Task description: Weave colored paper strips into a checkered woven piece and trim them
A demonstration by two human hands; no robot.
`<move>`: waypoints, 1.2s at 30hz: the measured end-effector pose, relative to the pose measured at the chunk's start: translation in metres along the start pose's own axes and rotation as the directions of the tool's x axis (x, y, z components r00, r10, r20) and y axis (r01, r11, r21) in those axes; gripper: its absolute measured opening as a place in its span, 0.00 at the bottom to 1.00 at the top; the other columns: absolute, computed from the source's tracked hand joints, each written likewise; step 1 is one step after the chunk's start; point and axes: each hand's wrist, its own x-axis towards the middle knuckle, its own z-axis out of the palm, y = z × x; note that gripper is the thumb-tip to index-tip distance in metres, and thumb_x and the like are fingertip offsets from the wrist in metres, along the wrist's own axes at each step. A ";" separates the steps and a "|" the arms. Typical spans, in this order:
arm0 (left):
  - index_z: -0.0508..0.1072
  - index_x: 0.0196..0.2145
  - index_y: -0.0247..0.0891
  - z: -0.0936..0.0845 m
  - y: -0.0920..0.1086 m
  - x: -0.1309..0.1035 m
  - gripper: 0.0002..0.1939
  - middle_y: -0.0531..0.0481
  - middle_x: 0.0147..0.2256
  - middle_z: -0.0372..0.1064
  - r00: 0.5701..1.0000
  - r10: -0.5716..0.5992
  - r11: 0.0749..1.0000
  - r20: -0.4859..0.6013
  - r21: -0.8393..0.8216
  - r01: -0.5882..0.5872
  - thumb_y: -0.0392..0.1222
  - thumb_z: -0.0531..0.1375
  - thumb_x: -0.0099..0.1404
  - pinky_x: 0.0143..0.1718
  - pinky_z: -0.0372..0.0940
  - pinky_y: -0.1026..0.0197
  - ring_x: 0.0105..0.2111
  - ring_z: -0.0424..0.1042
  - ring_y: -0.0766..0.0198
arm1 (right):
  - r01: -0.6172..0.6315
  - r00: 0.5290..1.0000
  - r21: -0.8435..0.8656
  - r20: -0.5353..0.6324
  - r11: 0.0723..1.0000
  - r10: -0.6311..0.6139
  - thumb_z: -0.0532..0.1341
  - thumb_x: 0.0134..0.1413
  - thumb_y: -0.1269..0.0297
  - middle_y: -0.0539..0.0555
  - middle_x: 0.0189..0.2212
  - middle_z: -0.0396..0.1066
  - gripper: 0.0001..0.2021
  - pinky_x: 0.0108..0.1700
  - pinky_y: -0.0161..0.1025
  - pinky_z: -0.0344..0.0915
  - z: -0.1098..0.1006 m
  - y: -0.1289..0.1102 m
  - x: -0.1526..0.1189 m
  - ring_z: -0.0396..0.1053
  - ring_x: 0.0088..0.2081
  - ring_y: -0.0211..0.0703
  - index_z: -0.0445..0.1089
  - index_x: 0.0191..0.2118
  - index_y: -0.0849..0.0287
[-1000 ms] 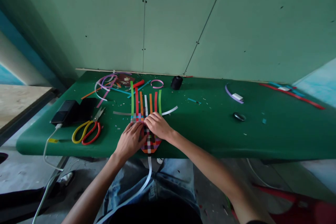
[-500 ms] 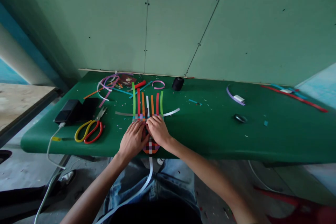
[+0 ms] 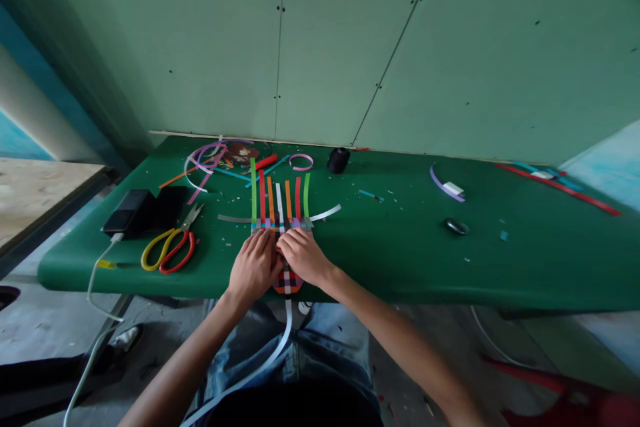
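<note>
A woven piece of coloured flat strips (image 3: 289, 283) lies at the table's front edge, its middle hidden under both hands. My left hand (image 3: 254, 265) is closed over its left side, fingers curled. My right hand (image 3: 303, 255) grips the right side, with the fingertips of both hands meeting near the centre. Green, red, orange and white strip ends (image 3: 279, 203) fan out from its far edge. A white strip end (image 3: 326, 212) sticks out to the right and a grey one (image 3: 235, 218) to the left. One long white strip (image 3: 273, 357) hangs from the near end across my lap.
Scissors with yellow and red handles (image 3: 170, 250) lie left of the weaving, near a black box (image 3: 131, 210) with a white cable. Behind are tangled strips (image 3: 210, 157), a pink ring (image 3: 301, 161) and a black spool (image 3: 339, 160). A dark oval object (image 3: 456, 226) sits right.
My right hand has shifted very slightly toward me, uncovering a little more of the weave's far edge. Both hands keep their hold.
</note>
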 end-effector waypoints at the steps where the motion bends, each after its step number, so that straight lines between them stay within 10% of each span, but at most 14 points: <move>1: 0.65 0.68 0.30 0.000 0.000 -0.001 0.29 0.33 0.66 0.66 1.000 0.006 1.000 0.004 -0.003 -0.006 0.42 0.56 0.71 0.69 0.60 0.42 0.67 0.64 0.44 | 0.004 1.000 0.016 0.001 1.000 -0.004 0.55 0.73 0.74 0.59 0.39 0.74 0.10 0.50 0.50 0.65 -0.002 -0.002 -0.003 0.69 0.44 0.52 0.73 0.40 0.62; 16: 0.70 0.64 0.38 -0.019 -0.027 0.047 0.24 0.41 0.59 0.72 0.981 0.103 0.994 0.163 0.022 -0.108 0.33 0.51 0.74 0.56 0.66 0.50 0.53 0.71 0.51 | -0.003 0.975 0.207 -0.218 0.978 0.049 0.49 0.73 0.78 0.54 0.35 0.76 0.10 0.49 0.47 0.69 -0.005 -0.026 -0.028 0.72 0.36 0.46 0.64 0.45 0.58; 36: 0.70 0.66 0.43 -0.006 -0.027 0.040 0.25 0.43 0.64 0.70 0.987 0.026 1.000 0.157 0.006 -0.027 0.37 0.51 0.74 0.54 0.66 0.42 0.59 0.65 0.45 | -0.176 0.951 0.479 -0.143 0.860 0.275 0.60 0.73 0.65 0.56 0.46 0.80 0.03 0.57 0.48 0.73 -0.016 -0.053 -0.024 0.76 0.52 0.49 0.71 0.45 0.56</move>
